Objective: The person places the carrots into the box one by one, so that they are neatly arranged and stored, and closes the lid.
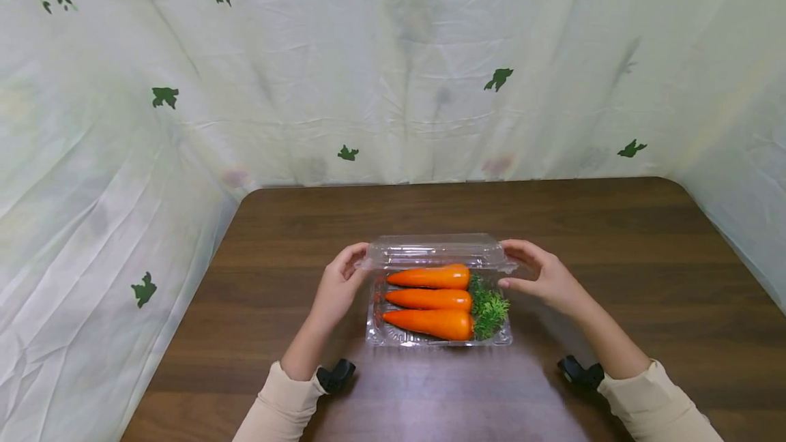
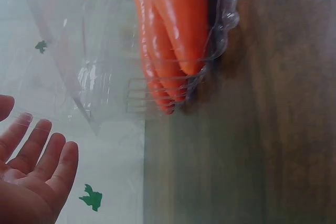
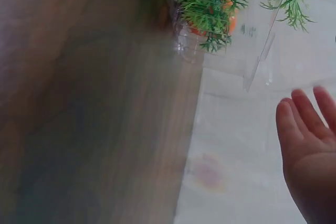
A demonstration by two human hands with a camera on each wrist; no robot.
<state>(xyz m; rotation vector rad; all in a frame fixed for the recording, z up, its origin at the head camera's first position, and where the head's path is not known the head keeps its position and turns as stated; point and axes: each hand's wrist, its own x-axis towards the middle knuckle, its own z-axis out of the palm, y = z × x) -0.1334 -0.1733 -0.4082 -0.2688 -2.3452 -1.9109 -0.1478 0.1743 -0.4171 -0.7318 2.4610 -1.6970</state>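
A clear plastic clamshell box sits on the table with its hinged lid raised at the back. Inside lie three orange carrots, side by side, tips to the left. Their green leafy tops fill the right end. My left hand is at the lid's left end, its fingers extended and slightly bent by the plastic. At the lid's right end is my right hand, thumb and fingers spread apart. Straight fingers show in the right wrist view, near the lid's edge.
Around the box spreads a brown wooden table with rounded back corners. A pale curtain with green bird and leaf prints hangs behind it and along both sides. Black wrist cameras are strapped at both cuffs.
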